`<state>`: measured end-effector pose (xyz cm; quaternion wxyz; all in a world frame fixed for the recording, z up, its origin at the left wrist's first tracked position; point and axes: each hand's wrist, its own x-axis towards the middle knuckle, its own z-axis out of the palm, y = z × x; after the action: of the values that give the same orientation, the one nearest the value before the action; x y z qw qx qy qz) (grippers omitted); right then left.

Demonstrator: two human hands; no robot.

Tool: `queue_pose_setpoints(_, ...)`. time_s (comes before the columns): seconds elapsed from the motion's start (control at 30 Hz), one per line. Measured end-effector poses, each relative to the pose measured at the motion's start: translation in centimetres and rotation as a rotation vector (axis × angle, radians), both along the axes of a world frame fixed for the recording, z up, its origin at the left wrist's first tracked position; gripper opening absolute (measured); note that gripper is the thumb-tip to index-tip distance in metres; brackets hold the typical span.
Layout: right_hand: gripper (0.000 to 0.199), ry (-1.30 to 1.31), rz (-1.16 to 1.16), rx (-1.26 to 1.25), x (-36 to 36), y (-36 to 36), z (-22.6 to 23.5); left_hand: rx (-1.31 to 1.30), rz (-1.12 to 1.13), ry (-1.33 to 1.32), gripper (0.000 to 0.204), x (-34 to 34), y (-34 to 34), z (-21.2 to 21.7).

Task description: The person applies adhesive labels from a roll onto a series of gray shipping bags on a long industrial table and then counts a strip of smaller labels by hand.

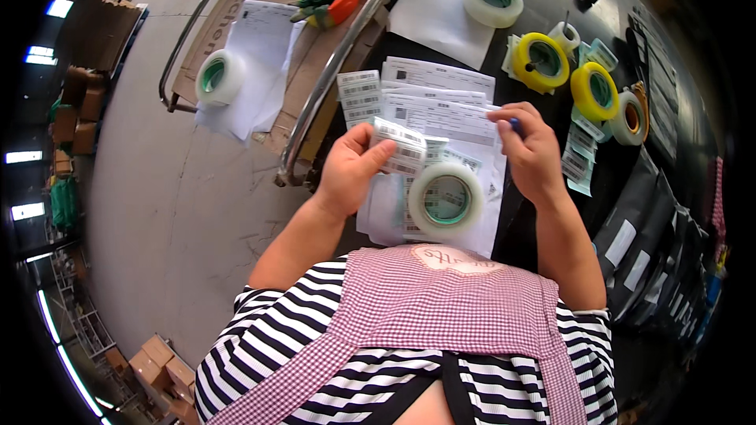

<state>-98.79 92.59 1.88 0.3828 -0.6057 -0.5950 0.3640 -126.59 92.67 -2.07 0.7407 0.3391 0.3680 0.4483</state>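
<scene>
Closest to me I see a striped shirt (pixel 378 346) with a pink checked apron (pixel 449 299) over it. Just past the apron a big roll of clear tape (pixel 446 198) lies flat on a pile of white papers (pixel 441 110). The papers sit on a dark table (pixel 543 0).

My left hand (pixel 350 169) is curled around a small stack of barcode labels (pixel 400 145). The thumb presses on top and the fingers hold them from below. The labels are up in the air, just above the papers and next to the tape roll.

My right hand (pixel 531 149) is closed in a pinch. It holds a blue pen (pixel 514 122), and only a bit of the pen shows between the fingers. This hand hangs over the right edge of the papers.

To the right of that hand lie more label strips (pixel 579 159), then dark grey mailing bags (pixel 646 228) stacked along the table edge.

Farther off on the table are two yellow tape rolls (pixel 542 59), a white roll with a brown middle (pixel 628 118), and another clear roll (pixel 494 0) on a white sheet.

On the left a metal cart rail (pixel 331 71) runs between the table and a flat cardboard box (pixel 260 0). On the cardboard lie one more clear roll (pixel 219 76) on paper and an orange tape gun (pixel 337 0). Far away on the grey floor (pixel 150 189) stand brown boxes (pixel 157 362).
</scene>
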Motion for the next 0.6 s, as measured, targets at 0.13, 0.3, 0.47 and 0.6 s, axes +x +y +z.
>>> queue_pose_setpoints(0.13,0.018,0.364,-0.079,-0.060,0.2,-2.4,1.2,0.089,-0.016,0.058,0.014,0.3,-2.2,1.2)
queue_pose_setpoints(0.3,0.019,0.344,-0.068,-0.037,0.8,-3.5,1.0,0.165,-0.030,-0.057,0.015,0.3,-3.2,2.5)
queue_pose_setpoints(0.47,0.023,0.265,-0.133,0.020,1.0,-3.6,0.9,0.245,-0.024,-0.039,0.015,0.5,-3.9,3.9)
queue_pose_setpoints(0.6,0.029,0.468,-0.109,-0.092,2.1,-3.7,1.4,0.253,-0.024,-0.062,0.016,0.4,-4.2,4.2)
